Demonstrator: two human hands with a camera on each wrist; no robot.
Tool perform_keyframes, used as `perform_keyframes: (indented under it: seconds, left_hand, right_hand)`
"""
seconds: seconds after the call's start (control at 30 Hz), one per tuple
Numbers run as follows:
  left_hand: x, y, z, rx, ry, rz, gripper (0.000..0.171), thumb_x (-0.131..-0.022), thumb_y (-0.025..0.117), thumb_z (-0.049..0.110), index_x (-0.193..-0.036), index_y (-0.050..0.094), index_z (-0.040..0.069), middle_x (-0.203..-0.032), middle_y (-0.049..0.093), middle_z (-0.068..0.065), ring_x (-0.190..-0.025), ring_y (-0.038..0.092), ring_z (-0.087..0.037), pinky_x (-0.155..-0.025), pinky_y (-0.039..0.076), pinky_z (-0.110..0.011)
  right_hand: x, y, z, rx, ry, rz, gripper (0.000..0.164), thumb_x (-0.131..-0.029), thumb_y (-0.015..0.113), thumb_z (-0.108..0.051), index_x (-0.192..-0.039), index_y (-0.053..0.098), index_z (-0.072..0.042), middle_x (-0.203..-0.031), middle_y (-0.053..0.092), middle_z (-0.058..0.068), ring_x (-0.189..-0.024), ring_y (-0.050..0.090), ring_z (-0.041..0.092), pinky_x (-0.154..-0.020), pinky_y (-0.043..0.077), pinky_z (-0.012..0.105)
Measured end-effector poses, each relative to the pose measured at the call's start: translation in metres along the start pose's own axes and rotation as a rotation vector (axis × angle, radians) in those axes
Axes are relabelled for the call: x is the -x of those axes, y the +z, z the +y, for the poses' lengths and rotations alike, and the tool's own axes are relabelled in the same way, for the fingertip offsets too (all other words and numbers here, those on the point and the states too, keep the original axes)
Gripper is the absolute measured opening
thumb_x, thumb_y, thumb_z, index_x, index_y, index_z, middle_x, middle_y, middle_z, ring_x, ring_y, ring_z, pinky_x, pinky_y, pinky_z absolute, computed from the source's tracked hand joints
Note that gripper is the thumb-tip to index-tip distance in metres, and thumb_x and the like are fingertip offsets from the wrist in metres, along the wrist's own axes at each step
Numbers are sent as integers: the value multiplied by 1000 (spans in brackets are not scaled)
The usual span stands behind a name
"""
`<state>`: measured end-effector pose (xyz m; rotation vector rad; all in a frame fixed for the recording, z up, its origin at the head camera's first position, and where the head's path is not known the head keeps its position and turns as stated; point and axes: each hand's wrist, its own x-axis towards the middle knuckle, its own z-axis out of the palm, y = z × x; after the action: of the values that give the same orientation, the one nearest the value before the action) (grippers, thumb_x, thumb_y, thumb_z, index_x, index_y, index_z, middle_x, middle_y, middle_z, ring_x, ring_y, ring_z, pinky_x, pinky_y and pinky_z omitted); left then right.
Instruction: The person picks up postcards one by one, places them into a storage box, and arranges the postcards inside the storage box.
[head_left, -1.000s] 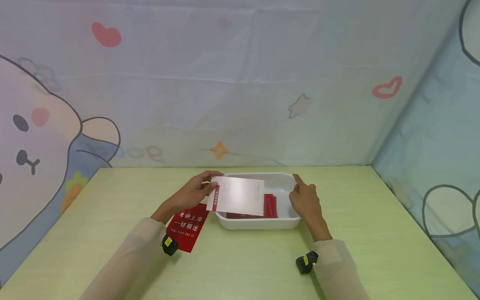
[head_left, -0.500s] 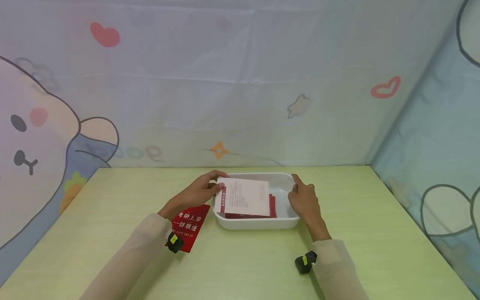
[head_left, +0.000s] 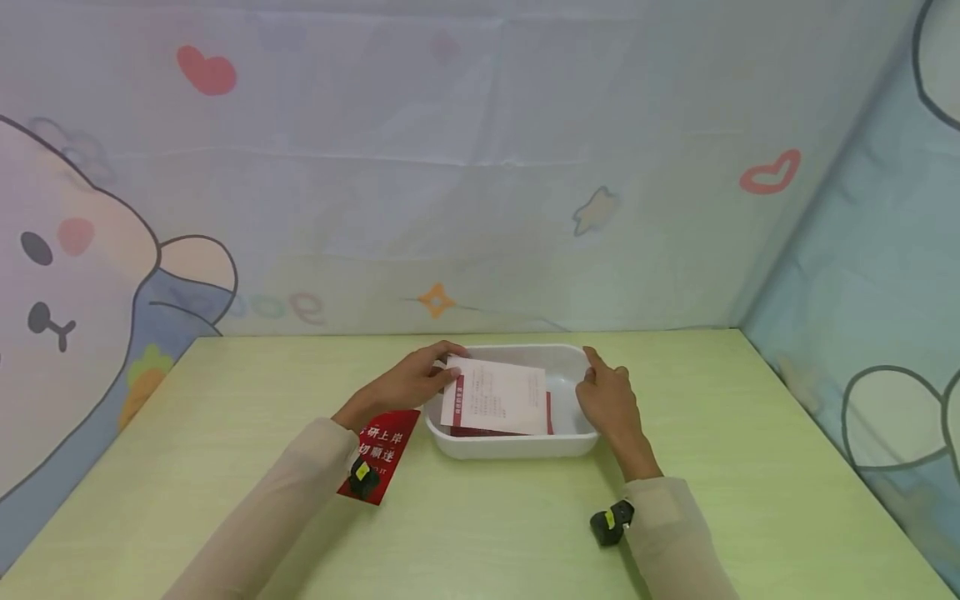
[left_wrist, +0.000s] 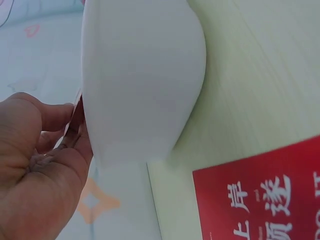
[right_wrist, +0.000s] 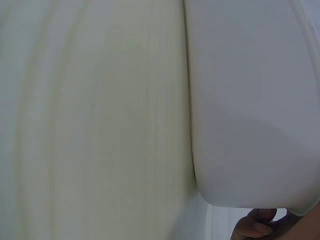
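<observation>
My left hand [head_left: 408, 382] pinches the left edge of a white card [head_left: 498, 402] with a red stripe and printed lines. That card is tilted over the inside of a white plastic tray [head_left: 517, 448]; whether it touches the tray floor is hard to tell. Red cards [head_left: 550, 408] in the tray are mostly covered by it. At the tray's right end, my right hand [head_left: 611, 402] grips the rim, its index finger lying along the edge. In the right wrist view, curled fingers [right_wrist: 255, 225] show beneath the tray's end.
A red card [head_left: 390, 450] with white lettering lies on the table [head_left: 480, 533] left of the tray, partly under my left wrist and its black camera [head_left: 363, 477]. A printed cloth backdrop [head_left: 480, 208] stands behind the table.
My left hand has carried the white card rightward and slightly down over the tray, covering more of the red cards inside. The right hand stays at the rim.
</observation>
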<state>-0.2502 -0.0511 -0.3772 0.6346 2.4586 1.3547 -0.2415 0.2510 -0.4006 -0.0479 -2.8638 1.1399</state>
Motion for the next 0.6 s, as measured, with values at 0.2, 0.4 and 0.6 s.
perform_keyframes:
  seconds: [0.2, 0.4, 0.6]
  left_hand:
    - [-5, 3, 4, -76, -25, -3, 38, -104, 49, 12, -142, 47, 11, -133, 54, -15, -110, 65, -26, -85, 56, -33]
    - [-8, 5, 8, -108, -43, -12, 38, -104, 48, 11, -142, 48, 9, -132, 55, -15, -108, 65, -25, -86, 55, -32]
    - [-11, 5, 8, -159, -51, -22, 38, -105, 47, 12, -143, 47, 10, -135, 55, -15, -112, 64, -26, -87, 55, -34]
  right_hand:
    - [-1, 0, 0, -10, -2, -5, 55, -103, 23, -22, -158, 27, -16, -116, 48, 32, -63, 40, 22, -53, 39, 32]
    - [-1, 0, -1, -10, -5, -7, 54, -104, 24, -22, -158, 28, -15, -120, 48, 34, -67, 42, 25, -55, 40, 33]
    - [0, 0, -2, -10, -4, -8, 54, -104, 24, -22, -158, 27, -15, -121, 47, 33, -67, 42, 24, -56, 39, 33]
